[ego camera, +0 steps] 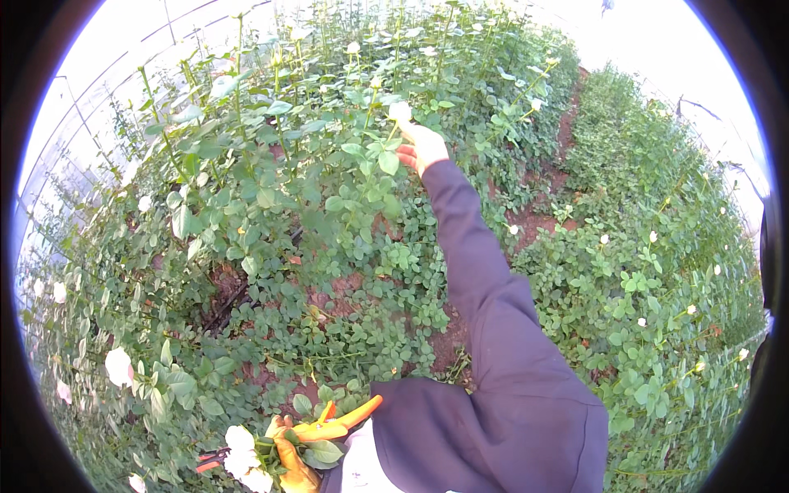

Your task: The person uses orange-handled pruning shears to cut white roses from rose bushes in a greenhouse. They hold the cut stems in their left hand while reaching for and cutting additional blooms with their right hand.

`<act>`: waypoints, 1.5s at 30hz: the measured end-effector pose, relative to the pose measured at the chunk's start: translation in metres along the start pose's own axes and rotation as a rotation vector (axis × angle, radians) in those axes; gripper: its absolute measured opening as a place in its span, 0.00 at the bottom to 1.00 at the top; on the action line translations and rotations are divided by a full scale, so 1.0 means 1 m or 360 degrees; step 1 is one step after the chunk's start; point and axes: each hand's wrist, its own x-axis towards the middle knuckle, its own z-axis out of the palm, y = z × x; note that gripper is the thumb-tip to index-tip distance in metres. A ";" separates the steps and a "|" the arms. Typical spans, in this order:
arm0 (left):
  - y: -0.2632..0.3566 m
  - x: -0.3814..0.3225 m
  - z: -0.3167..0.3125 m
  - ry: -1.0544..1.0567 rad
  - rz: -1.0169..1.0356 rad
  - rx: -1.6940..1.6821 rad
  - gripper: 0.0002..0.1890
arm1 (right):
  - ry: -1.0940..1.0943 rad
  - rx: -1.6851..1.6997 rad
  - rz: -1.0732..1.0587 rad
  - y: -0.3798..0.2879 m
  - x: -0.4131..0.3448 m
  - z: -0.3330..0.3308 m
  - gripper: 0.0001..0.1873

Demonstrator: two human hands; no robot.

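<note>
My right hand (425, 148), bare with a dark sleeve, reaches up among the rose plants. Its fingers are at the stem just below a white rose bloom (400, 112); whether they close on it is hard to tell. At the bottom, my left hand (293, 459) wears an orange-brown glove and is closed around the stems of several cut white roses (241, 453). Pruning shears with orange handles (345, 422) lie at the same hand, handles towards my body. A dark and red tool part (209, 461) shows left of the blooms; whether it belongs to the shears is unclear.
Dense rose bushes (345, 246) with white blooms and buds surround me. A reddish soil path (564, 135) runs between rows on the right. A dark pipe (231, 305) lies on the soil at left. Pale greenhouse sheeting (74, 105) stands behind.
</note>
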 end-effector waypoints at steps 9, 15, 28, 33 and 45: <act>0.002 -0.014 0.008 0.0258 0.0134 -0.0043 0.27 | -0.1035 -0.0099 0.0037 -0.012 -0.063 0.043 0.19; 0.022 -0.020 0.017 0.0358 0.0174 0.0071 0.21 | -0.1309 -0.0229 0.0029 0.011 -0.158 0.032 0.19; 0.013 -0.006 0.005 0.0369 -0.0038 -0.0188 0.17 | -0.1191 -0.0369 -0.0015 0.017 -0.186 0.034 0.19; 0.010 -0.007 -0.002 0.0257 -0.0058 -0.0054 0.26 | -0.1119 -0.0393 -0.0242 0.016 -0.174 0.037 0.26; 0.023 -0.026 0.008 0.0381 0.0152 -0.0087 0.19 | -0.0258 -0.0294 -0.0303 0.069 -0.153 -0.002 0.32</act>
